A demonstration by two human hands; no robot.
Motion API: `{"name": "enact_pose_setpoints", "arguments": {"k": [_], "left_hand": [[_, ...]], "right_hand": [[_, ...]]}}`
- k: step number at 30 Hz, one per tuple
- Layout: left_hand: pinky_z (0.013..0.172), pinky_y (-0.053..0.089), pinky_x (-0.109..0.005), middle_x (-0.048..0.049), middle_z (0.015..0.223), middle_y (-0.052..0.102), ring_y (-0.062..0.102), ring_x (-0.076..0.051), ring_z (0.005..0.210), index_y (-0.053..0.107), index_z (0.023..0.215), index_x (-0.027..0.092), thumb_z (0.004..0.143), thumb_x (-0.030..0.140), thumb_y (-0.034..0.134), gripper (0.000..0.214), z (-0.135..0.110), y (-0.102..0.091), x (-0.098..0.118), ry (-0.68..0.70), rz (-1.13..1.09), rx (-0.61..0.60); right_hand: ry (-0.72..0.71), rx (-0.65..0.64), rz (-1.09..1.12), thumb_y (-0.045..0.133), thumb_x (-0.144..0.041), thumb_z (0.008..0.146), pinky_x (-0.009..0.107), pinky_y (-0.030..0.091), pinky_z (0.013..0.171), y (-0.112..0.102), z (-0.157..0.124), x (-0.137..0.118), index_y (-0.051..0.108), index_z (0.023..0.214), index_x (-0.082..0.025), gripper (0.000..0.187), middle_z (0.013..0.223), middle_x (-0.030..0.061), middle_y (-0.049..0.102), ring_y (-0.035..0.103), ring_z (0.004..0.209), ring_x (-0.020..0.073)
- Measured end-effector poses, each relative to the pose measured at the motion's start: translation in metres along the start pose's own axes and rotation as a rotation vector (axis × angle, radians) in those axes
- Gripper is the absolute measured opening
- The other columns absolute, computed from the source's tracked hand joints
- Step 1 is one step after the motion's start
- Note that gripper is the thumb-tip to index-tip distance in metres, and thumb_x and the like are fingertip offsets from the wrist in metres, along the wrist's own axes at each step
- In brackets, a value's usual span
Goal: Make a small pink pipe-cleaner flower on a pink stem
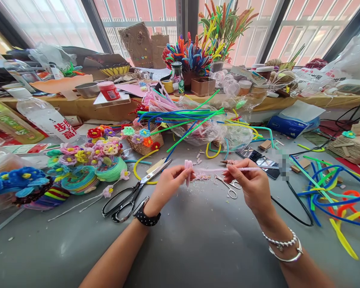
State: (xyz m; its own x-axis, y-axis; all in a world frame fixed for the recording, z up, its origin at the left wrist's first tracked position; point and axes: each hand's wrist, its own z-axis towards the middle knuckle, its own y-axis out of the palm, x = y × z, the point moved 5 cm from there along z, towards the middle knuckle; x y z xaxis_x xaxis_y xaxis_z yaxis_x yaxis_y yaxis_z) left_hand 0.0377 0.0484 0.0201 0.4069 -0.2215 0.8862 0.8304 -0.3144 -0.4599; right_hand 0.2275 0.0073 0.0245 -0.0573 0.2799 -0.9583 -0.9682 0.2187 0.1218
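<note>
A pale pink pipe cleaner [210, 170] stretches between my two hands above the grey table. My left hand [174, 180] is closed on its folded, looped end, which stands up from the fingertips. Farther along, my right hand [246, 181] pinches the straight part, and the free end sticks out to the right. Small scissors [229, 186] lie on the table between the hands, close to the right one. To the left of my left hand rest large black-handled scissors [138, 190]. Pink scraps [202, 176] are scattered on the table behind the hands.
Pipe-cleaner flowers and coiled baskets [79, 176] crowd the left side. Loose coloured pipe cleaners [333, 192] spread at the right, near a black cable [300, 210] and a phone [259, 160]. A plastic-wrapped bundle [195, 124] lies behind, before a cluttered ledge [132, 107].
</note>
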Motion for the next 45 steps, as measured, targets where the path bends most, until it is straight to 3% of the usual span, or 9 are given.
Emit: {"name": "enact_pose_setpoints", "arguments": {"k": [7,12,16,20,25,30,37,42,45], "left_hand": [[0.067,0.044,-0.024,-0.0053,0.077,0.066,0.059,-0.015,0.071,0.061,0.081,0.012,0.079,0.038,0.046,0.031,-0.001,0.002,-0.003,-0.042,-0.243,-0.01],[0.066,0.044,-0.025,-0.0058,0.076,0.066,0.058,-0.015,0.071,0.064,0.076,0.012,0.077,0.039,0.048,0.032,-0.002,0.004,0.001,-0.013,-0.242,-0.018],[0.065,0.043,-0.024,-0.0054,0.075,0.066,0.057,-0.015,0.07,0.065,0.075,0.012,0.077,0.039,0.049,0.031,-0.003,0.005,0.003,0.003,-0.219,-0.013],[0.063,0.041,-0.022,-0.0037,0.072,0.065,0.055,-0.014,0.067,0.065,0.072,0.012,0.077,0.038,0.048,0.031,-0.003,0.004,0.006,0.026,-0.112,0.024],[0.061,0.04,-0.022,-0.0026,0.067,0.064,0.054,-0.013,0.062,0.064,0.07,0.012,0.078,0.038,0.047,0.032,-0.003,0.002,0.006,0.04,-0.009,0.06],[0.061,0.039,-0.021,-0.0016,0.065,0.063,0.055,-0.013,0.063,0.063,0.067,0.013,0.08,0.04,0.044,0.035,-0.003,0.011,0.003,0.071,0.102,-0.043],[0.06,0.038,-0.019,-0.0008,0.066,0.064,0.055,-0.011,0.063,0.062,0.07,0.014,0.081,0.033,0.043,0.029,-0.007,0.024,0.007,0.133,0.141,-0.166],[0.064,0.04,-0.02,-0.0013,0.067,0.063,0.055,-0.011,0.065,0.059,0.07,0.014,0.083,0.03,0.041,0.027,-0.008,0.029,0.008,0.164,0.089,-0.249],[0.065,0.04,-0.02,-0.0011,0.069,0.062,0.055,-0.011,0.066,0.06,0.072,0.013,0.082,0.027,0.042,0.025,-0.01,0.032,0.01,0.189,0.072,-0.317]], "right_hand": [[0.095,0.013,0.142,0.066,-0.027,0.068,0.02,0.05,0.045,-0.002,0.003,0.003,0.053,0.063,-0.015,0.018,0.057,-0.0013,0.063,0.058,0.046,0.0087],[0.175,0.015,0.169,0.067,-0.029,0.066,0.018,0.049,0.044,0.003,0.0,0.01,0.051,0.062,-0.015,0.022,0.056,-0.0019,0.062,0.058,0.045,0.0084],[0.206,-0.07,0.139,0.067,-0.03,0.067,0.019,0.049,0.05,0.012,-0.003,0.015,0.052,0.064,-0.015,0.021,0.059,-0.0008,0.064,0.06,0.05,0.0092],[0.216,-0.182,-0.049,0.067,-0.032,0.066,0.021,0.048,0.052,0.014,-0.003,0.017,0.057,0.067,-0.015,0.02,0.059,-0.0007,0.062,0.059,0.053,0.01],[0.087,-0.305,-0.413,0.064,-0.033,0.068,0.023,0.047,0.054,0.015,0.0,0.014,0.064,0.075,-0.016,0.019,0.069,0.0029,0.064,0.057,0.061,0.0127],[-0.061,-0.419,-0.586,0.059,-0.025,0.074,0.027,0.05,0.064,0.03,-0.008,0.015,0.062,0.088,-0.018,0.016,0.08,0.0042,0.066,0.061,0.07,0.015],[-0.286,-0.334,-0.678,0.046,-0.015,0.08,0.027,0.051,0.067,0.039,-0.019,0.011,0.04,0.121,-0.018,0.041,0.087,0.0041,0.062,0.059,0.071,0.0135],[-0.487,-0.398,-0.767,0.04,-0.013,0.084,0.027,0.05,0.068,0.045,-0.023,0.007,0.049,0.116,-0.019,0.034,0.092,0.007,0.059,0.058,0.079,0.0152],[-0.559,-0.359,-0.759,0.038,-0.01,0.085,0.027,0.049,0.07,0.044,-0.024,0.005,0.051,0.112,-0.018,0.031,0.094,0.0079,0.06,0.058,0.084,0.0159]]}}
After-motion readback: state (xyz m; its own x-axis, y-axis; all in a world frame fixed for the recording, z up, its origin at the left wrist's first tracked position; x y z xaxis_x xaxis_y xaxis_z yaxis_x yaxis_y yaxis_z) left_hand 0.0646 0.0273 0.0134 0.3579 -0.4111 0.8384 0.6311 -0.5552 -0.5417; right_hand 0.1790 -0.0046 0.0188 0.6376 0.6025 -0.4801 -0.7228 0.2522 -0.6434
